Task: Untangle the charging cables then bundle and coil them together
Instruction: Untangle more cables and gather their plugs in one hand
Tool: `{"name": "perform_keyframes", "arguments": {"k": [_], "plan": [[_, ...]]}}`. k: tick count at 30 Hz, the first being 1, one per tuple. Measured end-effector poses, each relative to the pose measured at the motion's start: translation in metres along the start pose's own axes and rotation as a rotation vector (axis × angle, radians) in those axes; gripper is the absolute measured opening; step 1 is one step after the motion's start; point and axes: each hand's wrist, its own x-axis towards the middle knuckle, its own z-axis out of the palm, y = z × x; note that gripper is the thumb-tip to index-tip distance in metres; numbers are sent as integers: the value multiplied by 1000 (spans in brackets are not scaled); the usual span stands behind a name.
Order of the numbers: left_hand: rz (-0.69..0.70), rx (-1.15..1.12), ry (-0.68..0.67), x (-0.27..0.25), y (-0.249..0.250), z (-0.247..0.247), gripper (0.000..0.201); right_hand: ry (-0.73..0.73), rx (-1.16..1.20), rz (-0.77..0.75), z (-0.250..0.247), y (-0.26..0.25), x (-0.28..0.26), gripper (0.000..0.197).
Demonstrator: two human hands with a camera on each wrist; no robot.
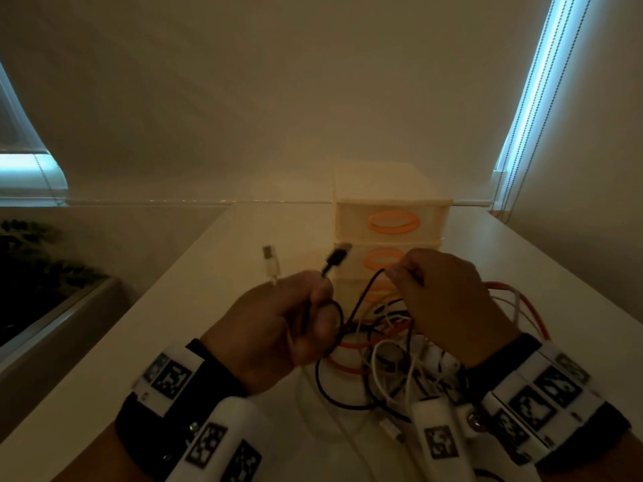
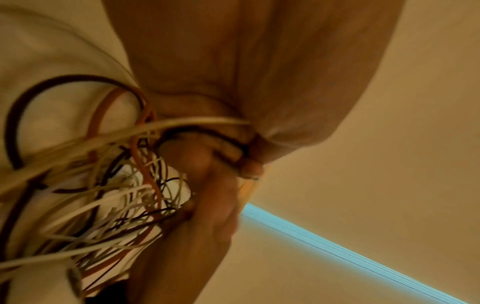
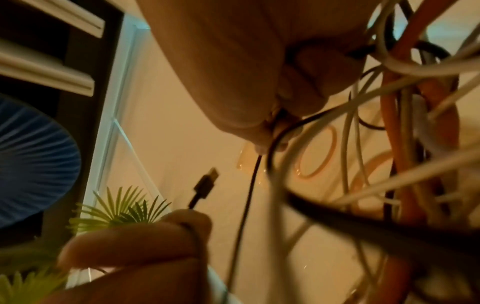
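Observation:
A tangle of black, white and orange charging cables [image 1: 386,346] hangs and lies between my hands over the white table [image 1: 167,328]. My left hand [image 1: 322,302] grips a black cable just below its USB plug [image 1: 338,256], which points up. A white cable with its plug [image 1: 270,261] also rises from that fist. My right hand [image 1: 400,272] pinches the same black cable a short way along, held up beside the left. In the right wrist view the black plug [image 3: 205,184] sticks up from my left fingers [image 3: 145,242]. In the left wrist view the cable tangle [image 2: 109,185] trails from the left hand.
A cream drawer unit [image 1: 393,207] with orange oval handles stands on the table right behind my hands. The table's left edge drops off to a planter with a dark green plant [image 1: 31,262]. Blind cords [image 1: 522,133] hang at the right by the window.

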Motion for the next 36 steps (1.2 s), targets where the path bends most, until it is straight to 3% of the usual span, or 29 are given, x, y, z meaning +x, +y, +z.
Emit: {"name": "perform_keyframes", "arguments": {"k": [4,5,7,10,14,22,27,29,33,36], "plan": [[-66,-84,-116,3,-9,-4,31,89,266,3,0,-21,-1,26],[-38,-151,-102,5,-7,-5,30,60,385,-3,-1,-28,-3,22],[44,-252,-66,8,-4,-6,27,-134,515,-80,1,-40,-13,17],[95,-283,-39,5,2,-5,27,-326,356,-277,12,-41,-21,13],[130,-305,39,3,6,0,36,-434,329,-283,9,-30,-18,14],[167,-371,104,8,8,-3,31,-352,137,-235,13,-16,-13,21],[185,-383,125,8,11,-9,31,-534,88,-209,3,-11,-6,22],[230,-383,157,6,19,-13,29,-570,122,-165,-1,-2,-3,21],[382,-388,206,-6,49,-26,17,-507,111,-124,-12,13,6,17],[421,-383,243,-12,58,-30,16,-469,120,-112,-14,13,8,20]]}}
